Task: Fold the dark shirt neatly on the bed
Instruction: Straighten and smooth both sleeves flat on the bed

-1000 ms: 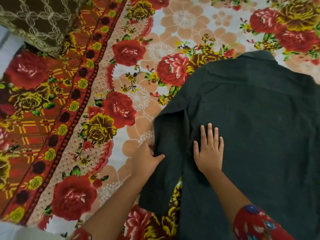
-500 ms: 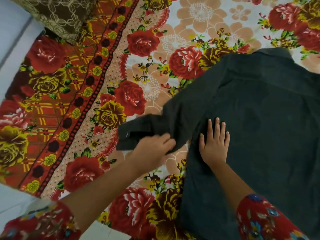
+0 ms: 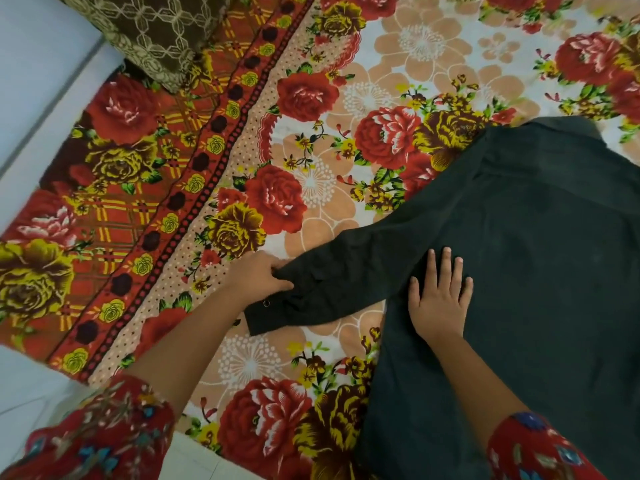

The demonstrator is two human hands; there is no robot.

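The dark shirt (image 3: pixel 540 258) lies flat, back side up, on the right half of the bed, its collar toward the far side. Its left sleeve (image 3: pixel 332 282) stretches out sideways to the left across the floral sheet. My left hand (image 3: pixel 259 275) pinches the cuff end of that sleeve, fingers closed on the cloth. My right hand (image 3: pixel 438 299) rests flat on the shirt's body by the armpit seam, fingers spread, holding nothing. The shirt's right side runs out of the frame.
A bedsheet (image 3: pixel 294 98) with red and yellow roses covers the bed. A brown patterned pillow (image 3: pixel 156 32) lies at the far left corner. The bed's left edge meets a pale floor or wall (image 3: pixel 38 81); pale tiles show at the near left.
My left hand has pulled the sleeve out from its folded-down position and drawn it leftward until it lies straight. My right hand has stayed pressed on the shirt body.
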